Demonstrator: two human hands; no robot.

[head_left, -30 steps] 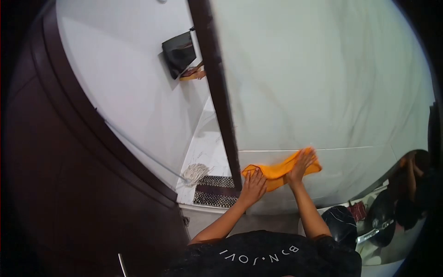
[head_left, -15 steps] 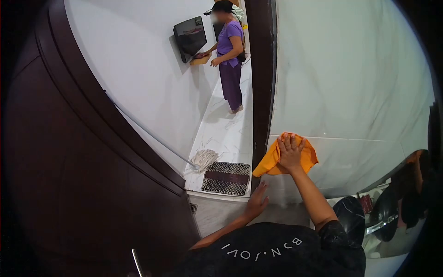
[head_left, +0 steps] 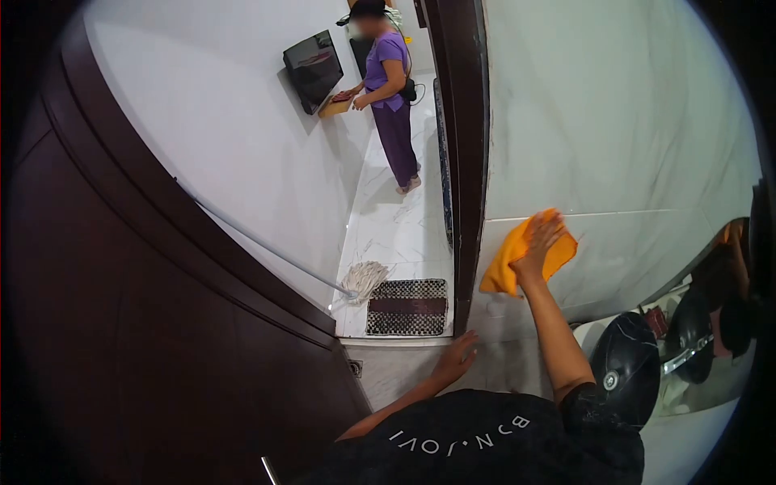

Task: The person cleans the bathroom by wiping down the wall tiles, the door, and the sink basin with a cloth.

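Observation:
My right hand (head_left: 539, 249) presses an orange cloth (head_left: 512, 257) against the pale marbled wall tile (head_left: 606, 121), just under a horizontal grout line. Its fingers are stretched over the cloth, and one corner hangs toward the door frame (head_left: 471, 162). Lower down, my left hand (head_left: 457, 361) hovers near the foot of the frame, fingers apart and nothing in them. Whether it touches the frame or wall, I cannot tell.
A black basin (head_left: 626, 372) with a chrome tap stands at right. On the left is a dark door (head_left: 162, 323). Past the threshold lie a checkered mat (head_left: 406, 308) and a mop (head_left: 365, 280). A person in purple (head_left: 388, 89) stands beside a wall-mounted screen (head_left: 314, 71).
My right hand has moved the cloth right and slightly up along the wall, away from the door frame. My view has turned slightly. The left hand stays low by the frame.

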